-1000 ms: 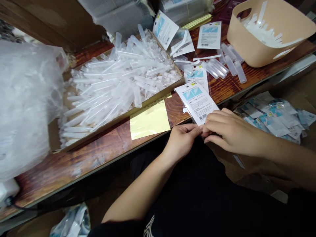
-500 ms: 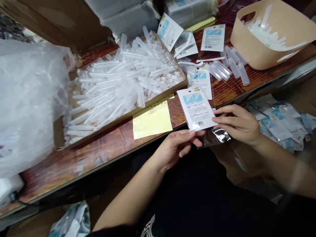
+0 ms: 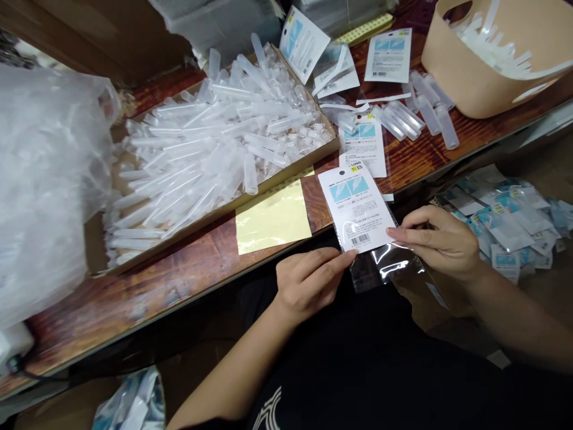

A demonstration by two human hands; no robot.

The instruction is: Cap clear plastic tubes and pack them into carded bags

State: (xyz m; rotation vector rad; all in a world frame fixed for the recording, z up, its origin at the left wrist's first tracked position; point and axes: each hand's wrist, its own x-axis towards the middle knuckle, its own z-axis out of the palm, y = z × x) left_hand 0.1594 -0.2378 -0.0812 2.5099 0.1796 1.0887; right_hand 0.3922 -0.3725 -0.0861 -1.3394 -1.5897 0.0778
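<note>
A clear plastic bag (image 3: 380, 266) with a white printed card (image 3: 356, 206) inside is held out over the table's front edge. My left hand (image 3: 308, 280) pinches the bag near the card's lower left corner. On the other side, my right hand (image 3: 441, 239) pinches it at the card's lower right. The bag's clear end hangs below the card, shiny and see-through. Just behind lies another bagged card (image 3: 364, 149), flat on the table. Several frosted plastic tubes (image 3: 400, 119) rest in small groups beyond it.
A shallow cardboard tray (image 3: 215, 222) heaped with clear tubes stands left of centre, with a yellow sheet (image 3: 273, 221) before it. A beige basket (image 3: 465, 89) holds white strips at right. Packed bags (image 3: 510, 218) pile up below right. A large plastic sack (image 3: 49, 191) fills the left.
The bagged card has come slightly down toward me. My left fingers have closed into a pinch at its corner, and my right fingers, more spread before, now pinch its edge.
</note>
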